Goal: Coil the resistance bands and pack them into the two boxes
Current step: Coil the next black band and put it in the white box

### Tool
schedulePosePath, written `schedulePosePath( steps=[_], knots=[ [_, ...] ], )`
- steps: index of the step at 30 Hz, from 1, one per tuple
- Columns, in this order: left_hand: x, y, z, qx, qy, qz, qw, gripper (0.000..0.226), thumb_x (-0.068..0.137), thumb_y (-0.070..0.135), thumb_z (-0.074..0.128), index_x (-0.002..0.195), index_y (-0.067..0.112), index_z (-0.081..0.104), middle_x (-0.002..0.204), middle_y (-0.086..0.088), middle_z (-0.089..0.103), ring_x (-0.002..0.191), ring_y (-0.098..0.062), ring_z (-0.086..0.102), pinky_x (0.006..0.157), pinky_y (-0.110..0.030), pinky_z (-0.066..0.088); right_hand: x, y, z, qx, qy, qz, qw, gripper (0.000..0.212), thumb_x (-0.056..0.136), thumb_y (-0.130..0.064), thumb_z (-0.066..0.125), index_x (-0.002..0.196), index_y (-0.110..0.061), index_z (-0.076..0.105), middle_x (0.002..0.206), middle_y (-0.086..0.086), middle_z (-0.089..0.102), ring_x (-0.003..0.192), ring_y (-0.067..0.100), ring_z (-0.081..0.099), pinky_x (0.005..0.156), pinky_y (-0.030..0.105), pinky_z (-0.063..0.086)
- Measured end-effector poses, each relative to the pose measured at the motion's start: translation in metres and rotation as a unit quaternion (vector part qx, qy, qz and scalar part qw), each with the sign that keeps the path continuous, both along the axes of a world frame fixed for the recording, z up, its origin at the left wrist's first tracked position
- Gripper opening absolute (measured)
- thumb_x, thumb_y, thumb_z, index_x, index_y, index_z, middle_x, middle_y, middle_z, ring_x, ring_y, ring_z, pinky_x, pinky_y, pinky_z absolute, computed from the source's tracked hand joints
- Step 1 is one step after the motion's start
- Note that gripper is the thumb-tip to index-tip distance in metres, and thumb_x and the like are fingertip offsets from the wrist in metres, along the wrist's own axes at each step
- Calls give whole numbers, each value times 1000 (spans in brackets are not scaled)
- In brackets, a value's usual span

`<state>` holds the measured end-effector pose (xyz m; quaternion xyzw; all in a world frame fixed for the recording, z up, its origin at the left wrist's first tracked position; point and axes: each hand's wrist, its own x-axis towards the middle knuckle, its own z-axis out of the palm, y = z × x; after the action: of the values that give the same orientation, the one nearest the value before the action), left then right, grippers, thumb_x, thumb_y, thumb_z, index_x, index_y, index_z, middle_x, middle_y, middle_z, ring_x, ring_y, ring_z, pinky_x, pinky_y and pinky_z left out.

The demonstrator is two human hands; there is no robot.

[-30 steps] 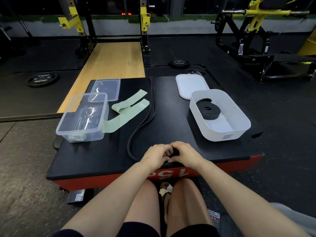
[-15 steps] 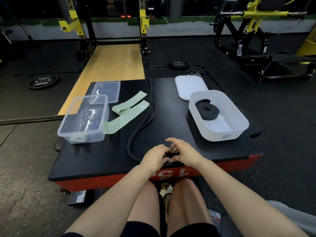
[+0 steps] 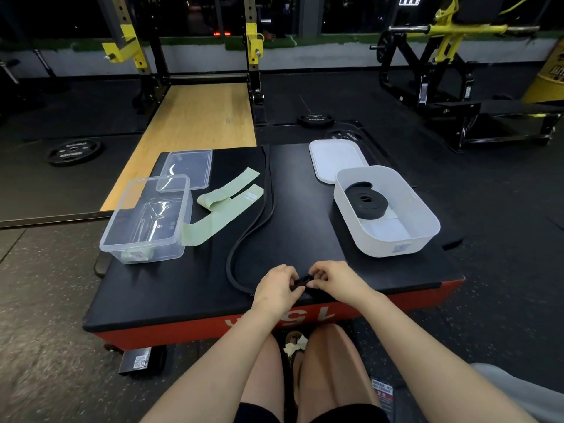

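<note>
Both hands pinch the near end of a long black band at the front edge of the platform.

The left hand and right hand grip the rolled start of the black band between curled fingers. Its long axis runs away from the person, curving left then straight to the platform's far edge. A coiled band lies in the white box; green bands lie beside the clear box.

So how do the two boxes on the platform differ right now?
The clear box stands left, see-through, with no band inside; the white box stands right, opaque, holding a coiled black band. The clear box's corners look squarer, the white box's rounder. Both are open, each lid lying behind its box.
</note>
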<state>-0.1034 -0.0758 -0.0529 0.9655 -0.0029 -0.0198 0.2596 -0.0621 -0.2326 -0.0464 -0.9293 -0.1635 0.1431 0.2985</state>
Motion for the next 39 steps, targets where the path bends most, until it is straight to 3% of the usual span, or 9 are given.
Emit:
schedulePosePath(
  steps=[4, 8, 14, 17, 23, 29, 39],
  knots=[
    [0, -7, -3, 3, -4, 34, 999, 24, 86, 35, 60, 101, 16, 59, 99, 3, 56, 96, -15, 54, 78, -27, 44, -2, 7, 2, -3, 4, -13, 1000, 27, 90, -31, 63, 111, -15, 66, 101, 2, 67, 90, 12, 60, 77, 19, 44],
    [-2, -11, -6, 21, -7, 60, 998, 22, 87, 35, 57, 99, 16, 57, 103, 2, 57, 100, -17, 55, 87, -29, 42, -4, 20, 0, -9, 2, -73, 997, 26, 87, -39, 63, 96, -14, 66, 85, 0, 63, 81, 15, 58, 67, 25, 43],
    [-4, -8, -11, 28, -21, 87, 996, 18, 86, 36, 58, 95, 21, 59, 98, 7, 59, 99, -13, 55, 92, -27, 36, -2, 30, 4, -36, 18, -49, 998, 19, 80, -32, 64, 87, -15, 59, 92, -1, 55, 82, 16, 53, 65, 25, 39],
    [-1, -5, -10, 42, -20, 55, 997, 15, 85, 30, 58, 97, 21, 58, 101, 7, 59, 102, -14, 53, 93, -26, 34, -5, 32, 6, -43, 20, -41, 998, 24, 77, -32, 68, 84, -14, 54, 92, -1, 51, 80, 16, 51, 59, 24, 37],
    [0, 3, -8, 44, -25, 5, 999, 21, 86, 34, 60, 101, 20, 58, 104, 7, 59, 103, -14, 52, 92, -28, 34, -4, 43, 5, -56, 6, -79, 995, 22, 82, -25, 67, 83, -14, 47, 98, 5, 55, 81, 19, 49, 67, 28, 38],
    [4, 20, 1, 66, -1, -85, 994, 30, 83, 42, 63, 107, 24, 58, 106, 7, 57, 103, -13, 49, 92, -27, 32, 0, 40, 2, -42, 14, -66, 997, 17, 84, -24, 68, 86, -16, 53, 91, -2, 53, 79, 15, 51, 61, 23, 36],
    [14, 34, 11, 126, 11, -159, 979, 39, 83, 35, 66, 116, 16, 55, 118, 0, 55, 111, -18, 51, 93, -27, 34, 5, 36, 2, -24, 10, 12, 1000, 22, 84, -22, 70, 105, -15, 68, 94, -5, 47, 85, 13, 48, 73, 22, 35]
  ],
)
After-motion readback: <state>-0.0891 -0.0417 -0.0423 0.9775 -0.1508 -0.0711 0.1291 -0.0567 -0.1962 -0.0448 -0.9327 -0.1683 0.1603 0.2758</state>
